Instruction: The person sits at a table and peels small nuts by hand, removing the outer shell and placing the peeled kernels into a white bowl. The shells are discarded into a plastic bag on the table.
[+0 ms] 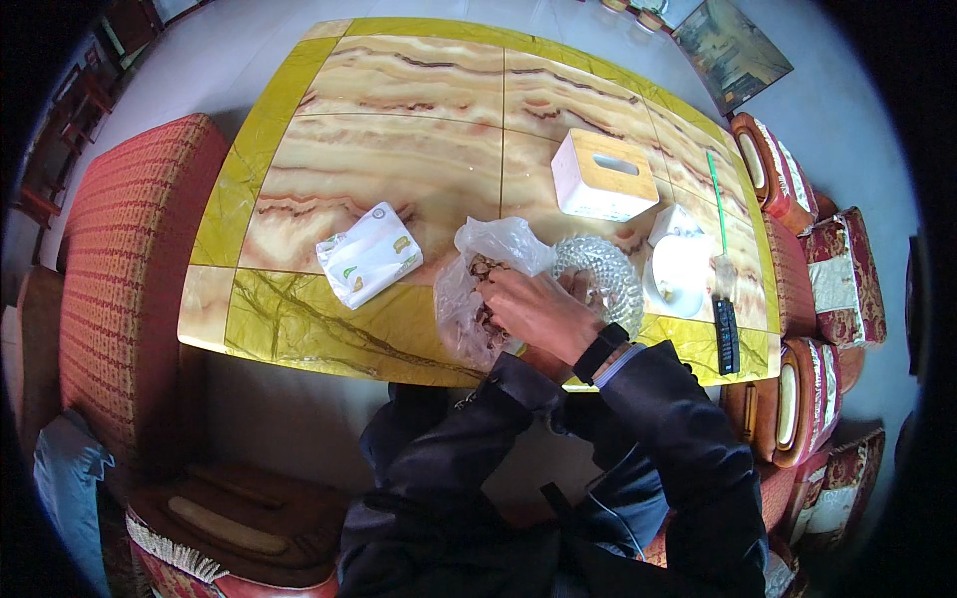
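A crumpled clear plastic bag (461, 314) with small brown, nut-like pieces (482, 267) inside lies at the table's near edge. My right hand (533, 311) crosses over to the left and reaches into the bag, its fingers curled down on the pieces. Beneath the right wrist, my left hand (546, 363) points right toward a clear cut-glass bowl (620, 282). Fingers show at the bowl's left side, but most of the left hand is hidden, so its grip is unclear. What the bowl contains is hard to make out.
A tissue packet (371, 255) lies left of the bag. Behind the bowl stands a wood-topped tissue box (604, 175). To the right are a white round container (680, 276), a black remote (726, 335) and a green stick (714, 199). Red upholstered seats (140, 279) flank the marble-patterned table (399, 90).
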Tool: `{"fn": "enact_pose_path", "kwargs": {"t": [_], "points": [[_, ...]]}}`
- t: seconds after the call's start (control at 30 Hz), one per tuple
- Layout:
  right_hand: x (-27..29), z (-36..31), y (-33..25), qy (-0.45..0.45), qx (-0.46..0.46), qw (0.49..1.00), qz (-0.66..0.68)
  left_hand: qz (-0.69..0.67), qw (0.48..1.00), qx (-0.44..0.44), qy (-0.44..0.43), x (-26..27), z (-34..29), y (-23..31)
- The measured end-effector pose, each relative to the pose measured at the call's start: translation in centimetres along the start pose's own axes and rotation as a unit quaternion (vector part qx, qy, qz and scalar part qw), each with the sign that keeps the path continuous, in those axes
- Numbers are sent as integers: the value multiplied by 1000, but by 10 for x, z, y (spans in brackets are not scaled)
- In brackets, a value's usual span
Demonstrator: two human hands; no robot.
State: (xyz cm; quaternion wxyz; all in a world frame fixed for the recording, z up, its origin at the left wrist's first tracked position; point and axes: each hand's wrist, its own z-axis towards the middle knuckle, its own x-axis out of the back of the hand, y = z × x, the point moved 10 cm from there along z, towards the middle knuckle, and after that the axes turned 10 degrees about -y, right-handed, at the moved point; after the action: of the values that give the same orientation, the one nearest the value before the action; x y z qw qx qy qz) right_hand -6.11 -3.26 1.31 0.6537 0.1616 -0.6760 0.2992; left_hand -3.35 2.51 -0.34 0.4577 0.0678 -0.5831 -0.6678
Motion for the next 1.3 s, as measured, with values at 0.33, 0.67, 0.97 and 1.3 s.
{"fn": "enact_pose_path", "kwargs": {"t": [0.33,0.67,0.97,1.3], "points": [[16,16,33,-16,-108,983,146,-32,999,-11,15,-7,7,-3],[91,-76,62,247,-216,761,559,-107,994,11,-25,1,25,4],[78,-140,102,338,-269,778,457,-766,621,163,37,-19,26,-25],[66,-156,119,303,-243,859,333,-756,617,213,47,-35,33,-36]]}}
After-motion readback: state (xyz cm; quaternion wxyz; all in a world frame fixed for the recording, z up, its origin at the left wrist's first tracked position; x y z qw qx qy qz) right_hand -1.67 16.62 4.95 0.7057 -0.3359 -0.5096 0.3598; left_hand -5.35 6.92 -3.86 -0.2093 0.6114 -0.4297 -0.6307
